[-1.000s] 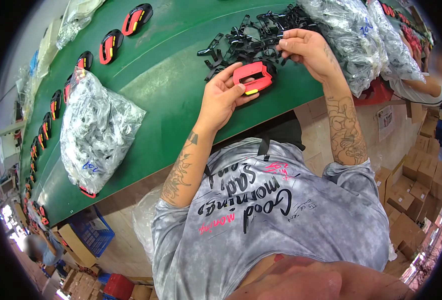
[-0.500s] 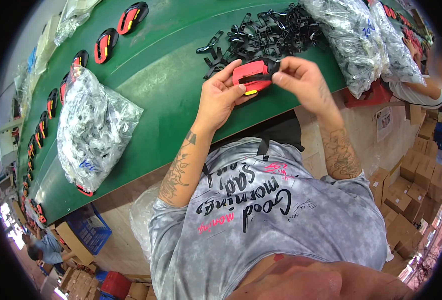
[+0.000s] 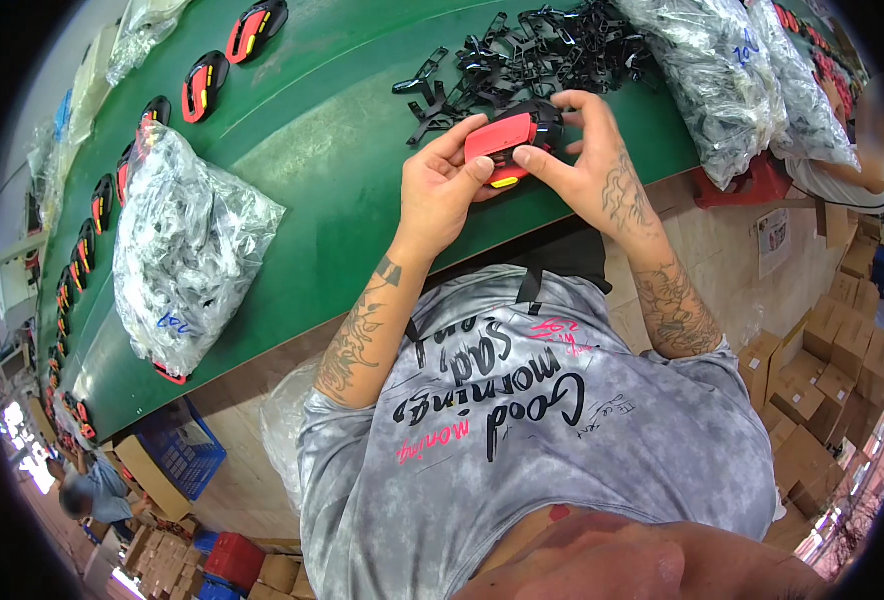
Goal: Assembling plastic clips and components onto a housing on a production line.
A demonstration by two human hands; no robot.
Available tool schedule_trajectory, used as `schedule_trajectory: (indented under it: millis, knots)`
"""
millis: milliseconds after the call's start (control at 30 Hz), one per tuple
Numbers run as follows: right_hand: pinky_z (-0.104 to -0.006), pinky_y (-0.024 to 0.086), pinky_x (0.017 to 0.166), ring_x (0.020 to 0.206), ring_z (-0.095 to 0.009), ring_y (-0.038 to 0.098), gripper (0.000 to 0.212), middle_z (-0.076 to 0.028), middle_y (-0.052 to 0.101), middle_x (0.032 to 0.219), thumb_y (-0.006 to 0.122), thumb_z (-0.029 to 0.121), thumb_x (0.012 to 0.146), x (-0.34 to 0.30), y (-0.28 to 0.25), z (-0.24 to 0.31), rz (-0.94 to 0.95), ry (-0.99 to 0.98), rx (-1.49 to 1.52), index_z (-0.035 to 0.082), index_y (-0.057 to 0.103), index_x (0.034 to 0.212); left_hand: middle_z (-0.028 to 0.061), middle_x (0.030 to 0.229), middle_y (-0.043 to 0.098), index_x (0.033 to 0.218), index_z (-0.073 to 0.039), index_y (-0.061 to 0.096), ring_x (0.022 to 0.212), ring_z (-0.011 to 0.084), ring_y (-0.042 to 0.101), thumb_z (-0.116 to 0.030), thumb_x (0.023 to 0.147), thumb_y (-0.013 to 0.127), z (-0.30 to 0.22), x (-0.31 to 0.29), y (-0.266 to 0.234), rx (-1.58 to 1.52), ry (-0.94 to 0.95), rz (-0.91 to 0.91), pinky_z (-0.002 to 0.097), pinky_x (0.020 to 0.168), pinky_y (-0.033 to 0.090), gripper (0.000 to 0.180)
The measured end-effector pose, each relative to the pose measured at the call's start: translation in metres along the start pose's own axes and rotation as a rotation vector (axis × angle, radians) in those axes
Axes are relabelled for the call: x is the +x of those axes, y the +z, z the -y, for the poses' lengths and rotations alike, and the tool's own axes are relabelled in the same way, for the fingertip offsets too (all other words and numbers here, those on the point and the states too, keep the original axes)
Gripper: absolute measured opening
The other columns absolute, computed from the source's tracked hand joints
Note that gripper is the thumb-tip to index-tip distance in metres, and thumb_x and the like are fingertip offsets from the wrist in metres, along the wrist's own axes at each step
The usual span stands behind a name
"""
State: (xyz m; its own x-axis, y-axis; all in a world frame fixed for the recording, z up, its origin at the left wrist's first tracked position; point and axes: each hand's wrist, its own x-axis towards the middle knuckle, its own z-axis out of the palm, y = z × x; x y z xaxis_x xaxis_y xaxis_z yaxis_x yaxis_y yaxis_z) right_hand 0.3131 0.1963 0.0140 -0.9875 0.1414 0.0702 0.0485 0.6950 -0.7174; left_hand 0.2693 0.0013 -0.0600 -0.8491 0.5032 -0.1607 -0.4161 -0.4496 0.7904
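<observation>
Between my two hands is a red and black computer mouse (image 3: 502,137) with a yellow piece along its near side. My left hand (image 3: 439,192) grips its left end, thumb on the near side and fingers over the far side. At the black end, my right hand (image 3: 596,172) has its thumb pressed on the near side, with the fingers curled around the back. Just beyond the mouse lies a loose pile of glossy black Y-shaped plastic parts (image 3: 537,55) on the green work surface (image 3: 332,165).
A clear plastic bag of parts (image 3: 182,250) lies to the left, and more full bags (image 3: 707,85) at the right. A curving row of similar mice (image 3: 204,87) runs along the left. Cardboard boxes (image 3: 812,375) stand on the floor; other people are nearby.
My right thumb has shifted from the black end to the mouse's near side, and those fingers have opened around its back. A long black piece on its side is now mostly covered. The row of mice has shifted slightly.
</observation>
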Motion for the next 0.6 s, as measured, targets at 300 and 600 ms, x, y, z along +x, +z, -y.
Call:
schedule_trajectory:
  millis: [300,600]
  knots:
    - [-0.0371,0.053,0.094,0.104,-0.026,0.064,0.073,-0.017,0.061,0.12,0.093,0.032,0.074,0.006,0.029,-0.007,-0.177,-0.083,0.104,0.002,0.055,0.129,0.0161,0.127,0.069,0.147,0.004,0.05,0.109,0.023,0.072,-0.008,0.1,0.068,0.003,0.001,-0.011,0.002,0.046,0.009,0.0347,0.089,0.065,0.052]
    - [-0.0365,0.053,0.092,0.103,-0.023,0.065,0.071,-0.013,0.066,0.114,0.091,0.039,0.074,0.01,0.02,-0.024,0.039,-0.063,0.171,0.004,0.059,0.127,0.0187,0.131,0.065,0.145,0.008,0.05,0.111,0.0234,0.071,-0.009,0.1,0.068,0.0,0.002,-0.007,0.068,-0.017,0.03,0.037,0.091,0.064,0.052]
